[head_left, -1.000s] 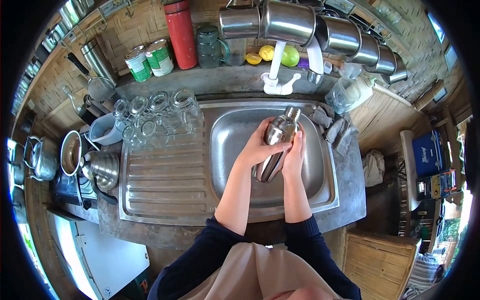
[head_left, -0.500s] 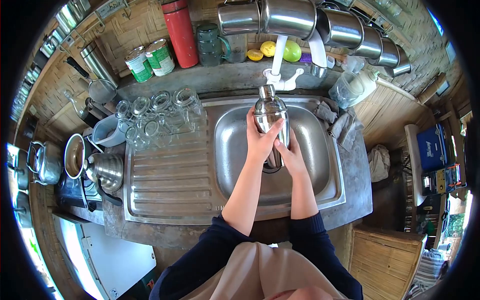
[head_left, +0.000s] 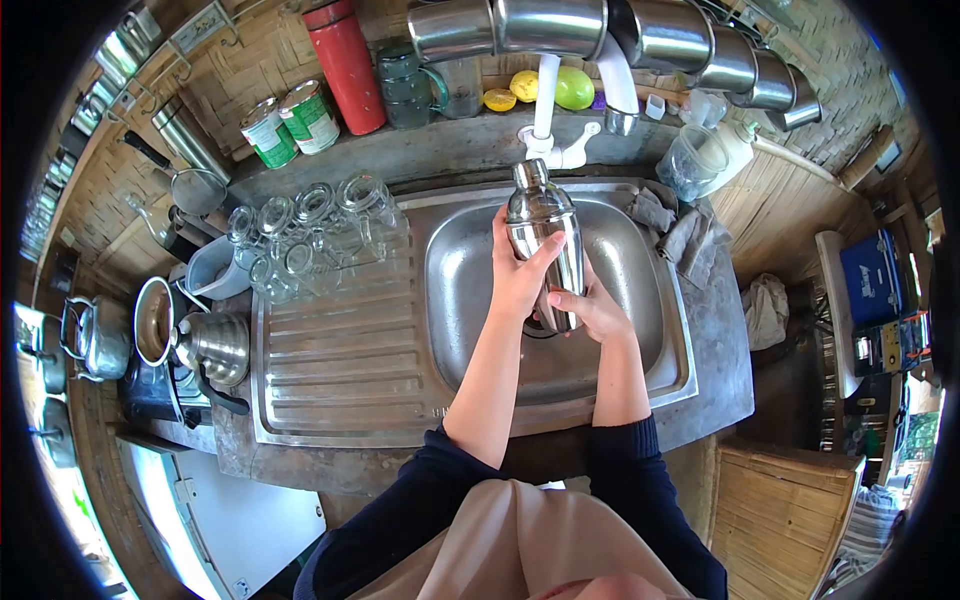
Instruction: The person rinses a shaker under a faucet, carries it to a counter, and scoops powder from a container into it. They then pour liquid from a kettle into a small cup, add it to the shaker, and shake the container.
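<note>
A shiny steel cocktail shaker (head_left: 545, 225), capped and slightly tilted, is held over the sink basin (head_left: 455, 290). My left hand (head_left: 520, 275) wraps its left side, with the thumb across the front of the body. Lower down, my right hand (head_left: 595, 305) grips the shaker near its base from the right, thumb in front. Most fingers of both hands are hidden behind the metal. Just beyond the shaker's cap is the white tap (head_left: 555, 148). Part of the dark drain shows below the shaker's base.
Upside-down glass mugs (head_left: 365, 215) stand on the ribbed drainboard (head_left: 340, 350) at left. Grey cloths (head_left: 690, 250) lie at the sink's right corner, near a clear plastic tub (head_left: 690, 165). Steel pots (head_left: 550, 25) hang overhead. Kettles (head_left: 215, 345) sit far left.
The shaker's base has swung slightly to the right, and my right hand has moved rightward with it. The whole view has shifted a little. Both hands keep hold.
</note>
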The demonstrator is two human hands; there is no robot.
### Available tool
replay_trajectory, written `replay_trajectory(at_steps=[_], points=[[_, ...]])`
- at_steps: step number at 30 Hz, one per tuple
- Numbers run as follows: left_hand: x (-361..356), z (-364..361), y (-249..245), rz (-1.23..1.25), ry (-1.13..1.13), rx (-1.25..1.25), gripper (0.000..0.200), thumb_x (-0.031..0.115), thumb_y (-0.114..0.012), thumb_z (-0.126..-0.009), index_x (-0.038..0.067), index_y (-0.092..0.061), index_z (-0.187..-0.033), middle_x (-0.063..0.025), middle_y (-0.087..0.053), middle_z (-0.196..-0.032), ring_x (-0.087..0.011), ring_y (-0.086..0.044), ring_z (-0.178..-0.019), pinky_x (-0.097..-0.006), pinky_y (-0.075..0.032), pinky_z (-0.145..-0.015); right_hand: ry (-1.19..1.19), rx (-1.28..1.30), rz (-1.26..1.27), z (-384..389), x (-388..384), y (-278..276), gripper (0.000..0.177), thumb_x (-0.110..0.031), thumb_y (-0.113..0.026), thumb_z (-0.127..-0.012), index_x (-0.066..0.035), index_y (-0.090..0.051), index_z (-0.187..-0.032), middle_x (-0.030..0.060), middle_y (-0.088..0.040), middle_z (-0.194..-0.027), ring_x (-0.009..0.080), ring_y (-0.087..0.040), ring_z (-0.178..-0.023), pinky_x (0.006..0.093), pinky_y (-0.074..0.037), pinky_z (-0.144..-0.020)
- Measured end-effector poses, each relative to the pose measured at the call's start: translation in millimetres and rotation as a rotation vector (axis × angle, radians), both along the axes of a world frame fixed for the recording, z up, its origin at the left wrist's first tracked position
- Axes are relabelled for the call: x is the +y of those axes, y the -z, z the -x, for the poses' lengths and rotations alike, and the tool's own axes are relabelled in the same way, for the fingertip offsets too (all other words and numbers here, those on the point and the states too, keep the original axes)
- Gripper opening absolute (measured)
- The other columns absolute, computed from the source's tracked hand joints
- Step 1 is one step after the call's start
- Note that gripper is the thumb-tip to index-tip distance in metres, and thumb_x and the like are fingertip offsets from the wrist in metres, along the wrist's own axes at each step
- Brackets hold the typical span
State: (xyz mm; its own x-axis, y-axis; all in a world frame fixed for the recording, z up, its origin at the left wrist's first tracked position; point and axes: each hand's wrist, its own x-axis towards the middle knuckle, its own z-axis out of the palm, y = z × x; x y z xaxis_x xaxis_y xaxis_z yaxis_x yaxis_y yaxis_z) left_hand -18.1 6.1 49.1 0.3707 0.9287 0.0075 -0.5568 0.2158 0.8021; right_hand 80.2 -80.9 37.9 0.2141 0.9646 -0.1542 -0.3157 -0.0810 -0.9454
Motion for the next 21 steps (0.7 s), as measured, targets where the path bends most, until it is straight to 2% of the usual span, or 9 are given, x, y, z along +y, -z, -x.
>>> replay_trajectory(at_steps=[3, 7, 9, 10, 12, 13, 15, 19, 21], points=[[-2, -1, 0, -0.087, -0.004, 0.018, 0.074, 0.012, -0.078, -0.074, 0.001, -0.033, -0.131, -0.0093, -0.058, -0.108, -0.0165, -0.059, -0.095, -0.0318, -0.050, -0.083, -0.021, 0.025, 0.099, -3, -5, -4, 0.104, -0.018, -0.082, -0.064, -0.010, -0.021, -0.147, 0.0109, -0.050, -0.130, 0.0241, -0.047, -0.122, 0.0359, -0.038, -0.099], [-9, -5, -5, -0.172, 0.000, 0.019, 0.076, 0.011, -0.078, -0.073, 0.002, -0.032, -0.132, -0.0099, -0.056, -0.111, -0.0177, -0.058, -0.099, -0.0326, -0.049, -0.086, -0.004, -0.057, 0.021, -5, -8, -10, 0.103, -0.023, -0.082, -0.063, -0.008, -0.023, -0.146, 0.0102, -0.052, -0.127, 0.0210, -0.051, -0.117, 0.0339, -0.040, -0.097], [-10, -4, -6, -0.237, 0.003, 0.000, 0.077, 0.010, -0.078, -0.073, 0.002, -0.031, -0.133, -0.0104, -0.056, -0.112, -0.0179, -0.057, -0.100, -0.0325, -0.048, -0.087, 0.012, -0.082, 0.008, -3, -8, -12, 0.102, -0.023, -0.082, -0.063, -0.007, -0.025, -0.145, 0.0079, -0.057, -0.115, 0.0155, -0.060, -0.096, 0.0279, -0.050, -0.077], [-10, -4, -5, -0.236, 0.008, 0.002, 0.077, 0.010, -0.078, -0.073, 0.002, -0.031, -0.133, -0.0104, -0.056, -0.112, -0.0179, -0.057, -0.100, -0.0325, -0.048, -0.087, 0.017, -0.080, 0.009, -3, -10, -16, 0.102, -0.023, -0.082, -0.063, -0.007, -0.025, -0.145, 0.0079, -0.057, -0.115, 0.0155, -0.060, -0.096, 0.0279, -0.050, -0.077], [-10, -4, -5, -0.233, 0.009, -0.018, 0.079, 0.011, -0.079, -0.071, 0.002, -0.031, -0.133, -0.0108, -0.056, -0.114, -0.0186, -0.057, -0.101, -0.0333, -0.048, -0.088, -0.044, -0.141, 0.157, -5, -13, -29, 0.097, -0.022, -0.083, -0.062, -0.006, -0.030, -0.141, 0.0039, -0.061, -0.098, 0.0085, -0.059, -0.073, 0.0216, -0.046, -0.050], [-9, -4, -5, -0.230, 0.016, -0.017, 0.079, 0.011, -0.079, -0.071, 0.002, -0.031, -0.133, -0.0108, -0.056, -0.114, -0.0186, -0.057, -0.101, -0.0333, -0.048, -0.088, -0.038, -0.139, 0.161, -6, -13, -25, 0.097, -0.022, -0.083, -0.062, -0.006, -0.030, -0.141, 0.0039, -0.061, -0.098, 0.0085, -0.059, -0.073, 0.0216, -0.046, -0.050], [-9, -2, -5, -0.366, 0.010, 0.032, 0.083, 0.012, -0.081, -0.068, 0.002, -0.031, -0.134, -0.0115, -0.055, -0.116, -0.0200, -0.057, -0.103, -0.0350, -0.047, -0.090, -0.026, -0.110, 0.154, -5, -13, -15, 0.092, -0.022, -0.083, -0.060, -0.006, -0.034, -0.137, 0.0023, -0.060, -0.087, 0.0058, -0.054, -0.062, 0.0190, -0.037, -0.036], [-9, -1, -8, -0.418, 0.011, 0.036, 0.086, 0.016, -0.082, -0.066, 0.003, -0.032, -0.135, -0.0131, -0.055, -0.118, -0.0219, -0.057, -0.105, -0.0365, -0.046, -0.091, -0.033, -0.141, 0.153, -5, -14, -11, 0.085, -0.020, -0.083, -0.061, -0.004, -0.038, -0.131, 0.0021, -0.059, -0.083, 0.0059, -0.053, -0.058, 0.0191, -0.037, -0.037], [-8, -1, -6, -0.434, 0.003, 0.065, 0.088, 0.017, -0.082, -0.065, 0.003, -0.032, -0.136, -0.0133, -0.054, -0.118, -0.0223, -0.057, -0.105, -0.0362, -0.046, -0.092, -0.062, -0.116, 0.112, -4, -16, -15, 0.067, -0.015, -0.080, -0.062, -0.007, -0.045, -0.119, -0.0005, -0.055, -0.078, 0.0054, -0.050, -0.054, 0.0197, -0.035, -0.036]])
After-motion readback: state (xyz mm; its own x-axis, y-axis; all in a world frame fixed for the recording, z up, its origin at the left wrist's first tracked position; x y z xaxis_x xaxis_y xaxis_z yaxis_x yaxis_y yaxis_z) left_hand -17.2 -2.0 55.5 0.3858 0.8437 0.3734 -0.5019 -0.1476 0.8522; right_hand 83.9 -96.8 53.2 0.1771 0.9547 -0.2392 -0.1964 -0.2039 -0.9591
